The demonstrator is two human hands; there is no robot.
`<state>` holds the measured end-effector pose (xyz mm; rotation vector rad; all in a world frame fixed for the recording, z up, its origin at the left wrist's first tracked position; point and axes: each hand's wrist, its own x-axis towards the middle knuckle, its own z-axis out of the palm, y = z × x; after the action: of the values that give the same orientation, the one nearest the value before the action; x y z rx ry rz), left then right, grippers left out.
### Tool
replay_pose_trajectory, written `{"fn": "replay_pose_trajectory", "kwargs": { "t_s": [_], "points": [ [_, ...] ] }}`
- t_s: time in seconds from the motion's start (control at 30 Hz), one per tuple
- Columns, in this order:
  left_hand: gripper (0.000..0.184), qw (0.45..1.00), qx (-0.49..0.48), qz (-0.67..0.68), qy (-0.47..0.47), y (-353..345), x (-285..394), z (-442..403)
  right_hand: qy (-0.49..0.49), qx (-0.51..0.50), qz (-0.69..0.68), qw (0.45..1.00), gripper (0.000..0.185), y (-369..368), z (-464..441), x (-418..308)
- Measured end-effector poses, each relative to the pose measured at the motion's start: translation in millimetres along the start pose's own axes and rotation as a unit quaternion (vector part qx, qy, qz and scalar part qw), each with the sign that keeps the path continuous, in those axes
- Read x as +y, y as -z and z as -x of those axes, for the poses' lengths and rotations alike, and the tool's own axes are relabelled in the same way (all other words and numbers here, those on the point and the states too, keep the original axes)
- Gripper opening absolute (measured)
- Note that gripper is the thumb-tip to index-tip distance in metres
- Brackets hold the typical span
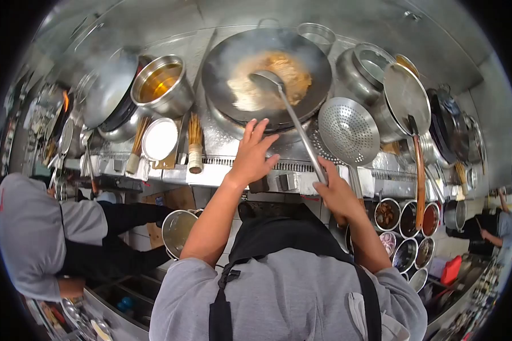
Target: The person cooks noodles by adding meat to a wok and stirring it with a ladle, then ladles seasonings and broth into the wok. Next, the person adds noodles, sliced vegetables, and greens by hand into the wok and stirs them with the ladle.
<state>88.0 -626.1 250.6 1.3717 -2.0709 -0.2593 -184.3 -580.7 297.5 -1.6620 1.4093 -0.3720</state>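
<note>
a ladle [295,120] is gripped by curled right fingers [328,169]; left fingers [260,130] are spread, empty; the wok [215,79] is flanked by strainer [349,132] and pot [172,104].

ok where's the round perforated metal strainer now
In the head view, the round perforated metal strainer sits right of centre, just right of the large black wok and beyond the bare right hand.
</note>
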Motion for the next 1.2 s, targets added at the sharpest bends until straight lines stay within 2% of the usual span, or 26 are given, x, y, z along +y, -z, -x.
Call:
{"fn": "replay_pose_trajectory", "kwargs": {
  "t_s": [0.1, 0.2, 0.3, 0.4, 0.5, 0.53, 0.63, 0.77, 0.87, 0.97, 1.1, 1.13, 1.2],
  "points": [
    [0.050, 1.000, 0.000, -0.006, -0.016, 0, -2, -1, -0.073, -0.059, -0.087, 0.992, 0.068, 14, -35, -17],
    [0.050, 1.000, -0.015, -0.007, -0.025, 2, -5, 0, -0.033, 0.025, -0.016, 0.999, 0.067, 6, -62, -13],
    [0.049, 1.000, -0.017, -0.003, -0.020, 3, -4, 0, 0.045, 0.095, 0.027, 0.994, 0.068, -15, -50, 14],
    [0.047, 1.000, -0.003, -0.001, -0.006, 2, 2, 0, 0.138, 0.111, 0.039, 0.984, 0.069, -27, -11, 24],
    [0.044, 1.000, -0.001, 0.005, 0.000, 0, 2, -1, -0.040, -0.050, -0.131, 0.989, 0.068, -3, 10, -24],
    [0.044, 1.000, -0.003, 0.004, -0.006, -1, 1, -1, -0.046, -0.058, -0.195, 0.978, 0.067, 2, -1, -23],
    [0.042, 1.000, -0.013, 0.003, -0.011, 4, -4, 0, -0.004, 0.001, -0.181, 0.984, 0.067, 14, -31, -37],
    [0.039, 1.000, -0.021, 0.018, -0.009, 6, -3, 0, 0.035, 0.124, -0.048, 0.991, 0.068, 30, -103, -39],
    [0.037, 1.000, -0.015, 0.022, -0.010, 5, -3, 2, 0.011, 0.134, -0.005, 0.991, 0.066, 41, -144, -52],
    [0.036, 1.000, -0.010, 0.025, -0.010, 5, -5, 2, 0.034, 0.105, -0.071, 0.991, 0.066, 27, -178, -48],
    [0.035, 0.999, -0.017, 0.031, -0.008, 5, -8, 2, 0.025, -0.006, -0.125, 0.992, 0.065, 7, -170, -64],
    [0.035, 0.999, -0.019, 0.030, -0.008, 6, -7, 2, 0.035, -0.009, -0.116, 0.993, 0.063, 5, -167, -62],
    [0.035, 0.999, -0.023, 0.028, -0.008, 8, -6, 2, 0.089, 0.063, -0.001, 0.994, 0.064, -5, -156, -53]
  ]
}}
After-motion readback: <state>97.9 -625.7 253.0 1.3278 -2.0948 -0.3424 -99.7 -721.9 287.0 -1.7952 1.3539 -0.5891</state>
